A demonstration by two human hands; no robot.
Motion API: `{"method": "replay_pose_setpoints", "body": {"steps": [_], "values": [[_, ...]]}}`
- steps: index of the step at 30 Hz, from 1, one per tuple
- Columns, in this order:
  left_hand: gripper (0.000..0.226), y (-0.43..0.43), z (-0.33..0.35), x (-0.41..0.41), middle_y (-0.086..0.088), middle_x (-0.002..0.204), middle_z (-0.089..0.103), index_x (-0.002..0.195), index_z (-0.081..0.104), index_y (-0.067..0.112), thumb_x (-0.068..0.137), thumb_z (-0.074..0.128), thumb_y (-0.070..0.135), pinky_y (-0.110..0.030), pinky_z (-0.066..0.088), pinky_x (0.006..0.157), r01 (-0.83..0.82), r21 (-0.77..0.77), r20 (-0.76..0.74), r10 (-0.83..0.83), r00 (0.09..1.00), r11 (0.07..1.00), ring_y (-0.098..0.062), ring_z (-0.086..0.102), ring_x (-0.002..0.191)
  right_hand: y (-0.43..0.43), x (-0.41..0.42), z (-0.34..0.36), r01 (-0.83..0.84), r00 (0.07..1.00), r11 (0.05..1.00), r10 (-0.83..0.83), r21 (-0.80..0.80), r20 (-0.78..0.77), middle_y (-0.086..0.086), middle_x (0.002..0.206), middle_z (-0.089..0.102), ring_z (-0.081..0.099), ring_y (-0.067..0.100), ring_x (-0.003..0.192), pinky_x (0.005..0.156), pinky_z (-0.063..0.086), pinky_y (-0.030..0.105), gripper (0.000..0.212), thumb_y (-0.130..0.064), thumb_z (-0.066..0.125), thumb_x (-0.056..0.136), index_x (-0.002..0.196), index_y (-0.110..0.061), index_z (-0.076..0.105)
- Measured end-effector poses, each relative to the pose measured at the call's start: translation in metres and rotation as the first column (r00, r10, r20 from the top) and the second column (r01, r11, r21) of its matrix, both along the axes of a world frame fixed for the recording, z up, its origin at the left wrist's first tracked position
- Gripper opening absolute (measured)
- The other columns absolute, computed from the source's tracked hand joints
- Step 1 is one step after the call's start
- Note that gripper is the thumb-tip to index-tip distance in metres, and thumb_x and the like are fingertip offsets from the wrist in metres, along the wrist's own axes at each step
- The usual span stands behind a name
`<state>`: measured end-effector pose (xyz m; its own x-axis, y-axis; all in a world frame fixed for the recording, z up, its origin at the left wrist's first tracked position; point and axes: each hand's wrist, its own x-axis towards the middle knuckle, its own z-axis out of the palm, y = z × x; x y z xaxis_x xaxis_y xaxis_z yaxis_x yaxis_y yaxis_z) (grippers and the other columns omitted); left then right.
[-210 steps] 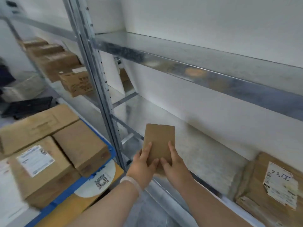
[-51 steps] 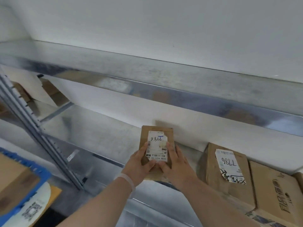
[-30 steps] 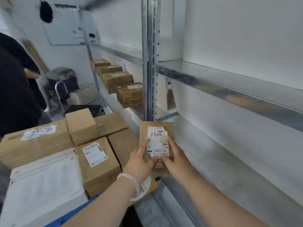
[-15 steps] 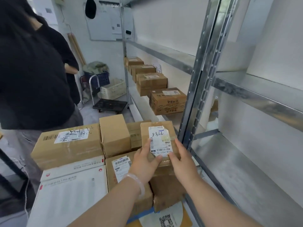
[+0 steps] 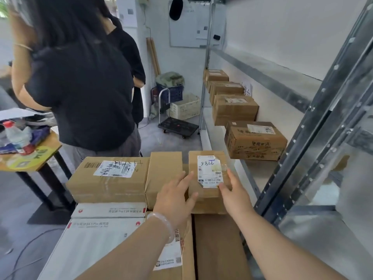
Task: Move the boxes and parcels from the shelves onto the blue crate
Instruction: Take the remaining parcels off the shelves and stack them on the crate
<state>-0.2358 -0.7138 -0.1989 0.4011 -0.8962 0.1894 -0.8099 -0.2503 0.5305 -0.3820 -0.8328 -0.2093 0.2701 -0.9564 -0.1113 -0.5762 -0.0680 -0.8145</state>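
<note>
Work is moving along: I am pressing the box [image 5: 209,178] between my left hand [image 5: 173,197] and right hand [image 5: 234,197], fingers nearly straight, onto the far right corner of the pile [image 5: 109,178]. Four boxes [image 5: 255,140] are waiting on the shelf [image 5: 252,174] right of the pile; the crate is not showing.

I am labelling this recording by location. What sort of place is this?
Probably a parcel storeroom or small pickup depot: metal shelving carries a row of labelled cardboard boxes, more parcels are stacked in the foreground, and a folding hand trolley stands on the floor beside plastic crates.
</note>
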Motion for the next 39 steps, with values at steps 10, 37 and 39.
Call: {"method": "replay_pose_setpoints", "body": {"steps": [10,37,39], "values": [[0.060,-0.013,-0.039,0.015,0.012,0.158,0.018,0.149,0.017,0.043,0.093,0.033,0.057,-0.041,-0.002,0.117,-0.065,0.167,0.310,0.010,0.951,0.984,-0.014,0.006,0.146,-0.036,0.028,-0.022,-0.078,0.996,0.995,0.076,0.066,0.036,-0.006,0.147,0.043,0.050,0.022,0.122,0.086,0.043,0.032,0.055,-0.038,0.042,0.100,0.148,-0.046,0.019],[0.076,0.014,0.015,-0.095,0.004,0.162,0.001,0.148,-0.005,0.046,0.088,0.037,0.067,-0.049,-0.001,0.116,0.467,0.046,0.381,-0.448,0.809,0.883,-0.020,-0.002,0.147,0.121,-0.128,0.003,0.125,0.928,0.919,-0.242,-0.375,-0.284,-0.010,0.161,0.008,0.007,0.011,0.146,0.116,0.018,0.035,0.094,-0.080,0.050,0.074,0.151,-0.041,0.011],[0.077,0.029,0.008,-0.118,0.004,0.162,-0.003,0.148,-0.008,0.046,0.089,0.037,0.066,-0.051,-0.003,0.116,0.544,0.092,0.344,-0.540,0.768,0.834,-0.020,-0.005,0.147,0.159,-0.152,-0.006,0.173,0.877,0.914,-0.313,-0.367,-0.365,-0.008,0.161,0.004,0.002,0.011,0.147,0.117,0.010,0.038,0.096,-0.084,0.045,0.073,0.151,-0.042,0.007]]}}
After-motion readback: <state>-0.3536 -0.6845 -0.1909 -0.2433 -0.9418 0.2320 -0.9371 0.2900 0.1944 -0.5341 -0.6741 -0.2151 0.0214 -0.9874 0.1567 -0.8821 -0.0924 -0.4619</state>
